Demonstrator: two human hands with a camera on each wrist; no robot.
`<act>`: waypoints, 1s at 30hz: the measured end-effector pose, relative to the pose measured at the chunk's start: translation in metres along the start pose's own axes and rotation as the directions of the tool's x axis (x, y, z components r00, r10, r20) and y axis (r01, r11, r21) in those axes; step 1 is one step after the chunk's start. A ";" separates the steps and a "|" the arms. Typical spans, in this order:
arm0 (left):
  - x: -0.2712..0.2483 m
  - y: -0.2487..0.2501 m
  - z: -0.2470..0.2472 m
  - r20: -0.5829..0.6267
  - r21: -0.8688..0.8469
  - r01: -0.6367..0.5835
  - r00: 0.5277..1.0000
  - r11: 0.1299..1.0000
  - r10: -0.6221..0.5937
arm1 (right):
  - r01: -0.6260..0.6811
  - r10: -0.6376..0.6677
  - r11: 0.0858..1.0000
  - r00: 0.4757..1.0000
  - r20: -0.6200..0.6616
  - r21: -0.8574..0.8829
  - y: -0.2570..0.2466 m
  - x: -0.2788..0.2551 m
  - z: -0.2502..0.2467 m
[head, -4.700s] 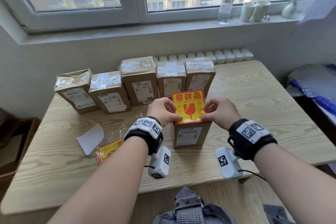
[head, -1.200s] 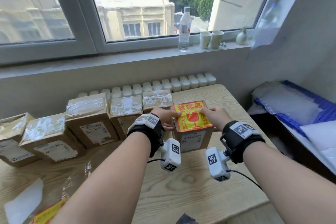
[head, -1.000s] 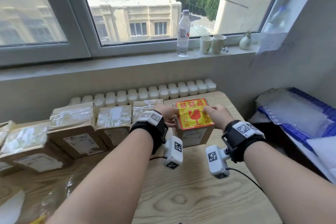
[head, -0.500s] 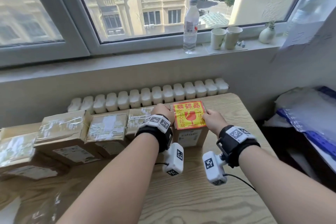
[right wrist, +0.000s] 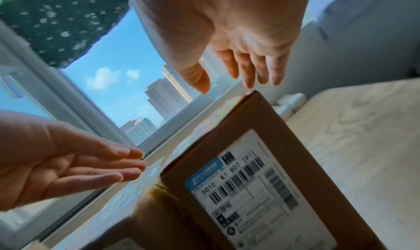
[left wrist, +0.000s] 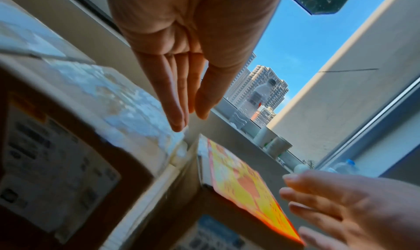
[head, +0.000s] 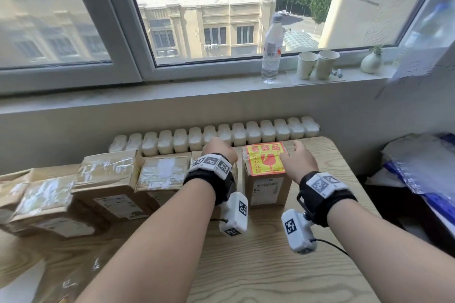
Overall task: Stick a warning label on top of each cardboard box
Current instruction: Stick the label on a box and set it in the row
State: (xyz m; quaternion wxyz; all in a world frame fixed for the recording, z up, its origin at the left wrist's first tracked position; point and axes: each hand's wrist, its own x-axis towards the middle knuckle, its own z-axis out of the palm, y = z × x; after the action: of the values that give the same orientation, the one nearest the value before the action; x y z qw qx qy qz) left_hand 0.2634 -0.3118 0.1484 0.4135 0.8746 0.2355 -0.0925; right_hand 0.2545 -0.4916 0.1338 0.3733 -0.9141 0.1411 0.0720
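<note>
The head view looks forward and down from above the table [head: 258, 273], with both forearms rising from the lower edge and the window [head: 197, 7] across the top of the frame. The left wrist view sits low and close beneath the left hand [left wrist: 181, 56], tilted upward toward the sky, with the labelled box [left wrist: 227, 200] at lower centre and the right hand [left wrist: 363, 214] at lower right. The right wrist view sits equally low under the right hand [right wrist: 238, 38], facing up at the window, the same box [right wrist: 250, 173] filling its lower right. All three share that box and both hands.
</note>
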 end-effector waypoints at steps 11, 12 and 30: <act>0.001 -0.042 -0.054 -0.042 -0.017 0.050 0.998 0.999 -0.051 | 0.302 -0.299 0.953 0.934 0.194 0.019 -0.068 -0.038 0.058; 0.000 -0.043 -0.053 -0.040 -0.018 0.049 0.998 0.999 -0.049 | 0.305 -0.290 0.952 0.927 0.236 -0.025 -0.068 -0.039 0.065; -0.034 -0.039 -0.038 0.223 -0.163 0.036 0.975 0.986 0.002 | 0.261 -0.261 0.965 0.924 0.281 0.037 -0.065 -0.072 0.074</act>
State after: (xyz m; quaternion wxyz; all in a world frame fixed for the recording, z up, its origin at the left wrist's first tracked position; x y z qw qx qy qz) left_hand 0.2130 -0.2729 0.1580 0.5080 0.8191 0.2020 -0.1735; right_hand 0.2047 -0.3802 0.1411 0.3954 -0.9051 -0.0368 0.1520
